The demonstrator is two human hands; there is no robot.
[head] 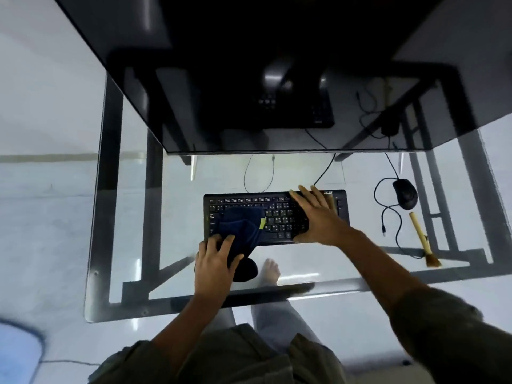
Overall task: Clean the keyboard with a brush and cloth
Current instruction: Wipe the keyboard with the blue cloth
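Observation:
A black keyboard (277, 209) lies flat in the middle of the glass desk (318, 275). A dark blue cloth (243, 225) with a yellow tag covers the keyboard's left part and hangs over its near edge. My left hand (214, 260) grips the cloth's near end at the keyboard's front left corner. My right hand (314, 214) lies flat with fingers spread on the keyboard's right part, thumb at its near edge. A brush (424, 239) with a pale wooden handle and brown bristles lies on the desk to the right, untouched.
A black mouse (405, 194) with a looped cable sits right of the keyboard, beside the brush. A dark monitor (277, 79) fills the back of the desk. Thin cables run behind the keyboard. A bare foot (271, 271) shows through the glass.

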